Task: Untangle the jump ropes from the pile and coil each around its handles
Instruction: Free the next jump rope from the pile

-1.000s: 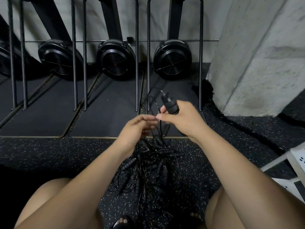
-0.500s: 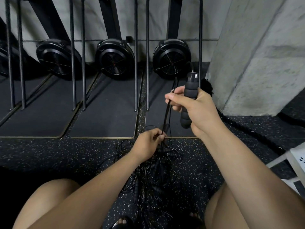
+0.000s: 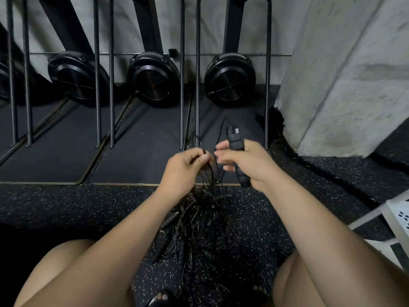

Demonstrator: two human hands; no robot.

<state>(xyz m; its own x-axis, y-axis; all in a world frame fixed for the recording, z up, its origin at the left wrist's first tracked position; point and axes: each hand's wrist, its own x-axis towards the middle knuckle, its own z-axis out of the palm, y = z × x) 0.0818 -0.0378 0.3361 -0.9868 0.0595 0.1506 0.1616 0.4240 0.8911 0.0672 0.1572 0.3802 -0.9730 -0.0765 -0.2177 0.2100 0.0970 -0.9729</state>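
Jump ropes (image 3: 194,220) lying tangled on speckled rubber floor (image 3: 66,207); right hand (image 3: 245,161) gripping ribbed foam handle (image 3: 238,158), left hand (image 3: 187,167) pinching thin cord (image 3: 211,176).

The handle (image 3: 237,156) at the picture's centre is matt black with ridged foam bands and a small silver-grey cap at its top. The pile of ropes (image 3: 194,220) at 6 o'clock is black, its thin cords glinting pale. The floor (image 3: 66,209) is black flecked with white specks. The mats (image 3: 141,151) at 10 o'clock are plain dark grey. The pillar (image 3: 354,74) at 2 o'clock is mottled light grey.
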